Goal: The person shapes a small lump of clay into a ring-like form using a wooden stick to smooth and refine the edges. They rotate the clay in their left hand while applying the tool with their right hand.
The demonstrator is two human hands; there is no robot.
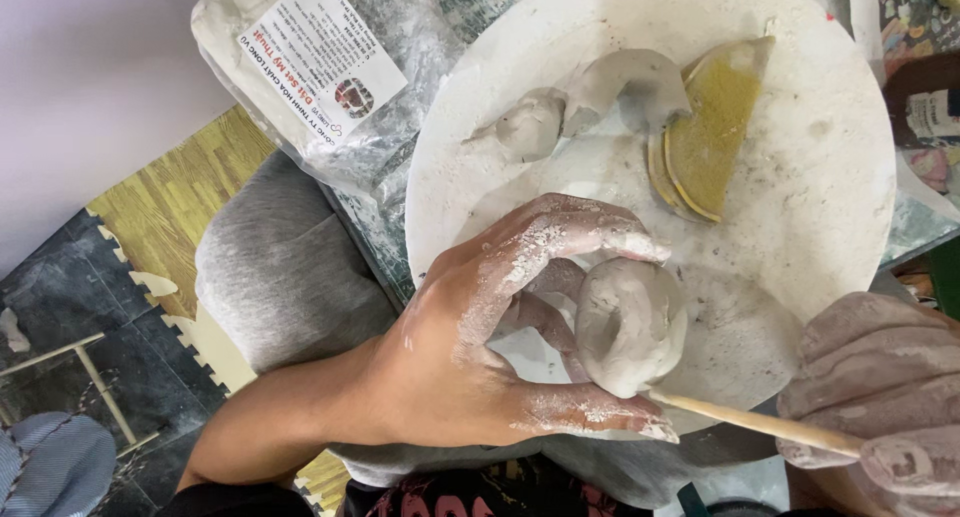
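Note:
My left hand (480,337), dusted with dry clay, grips a rounded lump of grey clay (630,322) between thumb and fingers, just above the near edge of a round white board (830,197). My right hand (880,387), coated in clay, comes in from the lower right and holds a thin wooden stick (750,419). The stick's tip touches the lower side of the lump, beside my left thumb.
On the board lie a small clay ball (530,125), a curved clay piece (630,82) and a yellow wedge-shaped sponge (715,127). A plastic bag of clay with a printed label (320,62) lies to the upper left. Grey trousers (280,267) and foam floor mats (120,277) show below.

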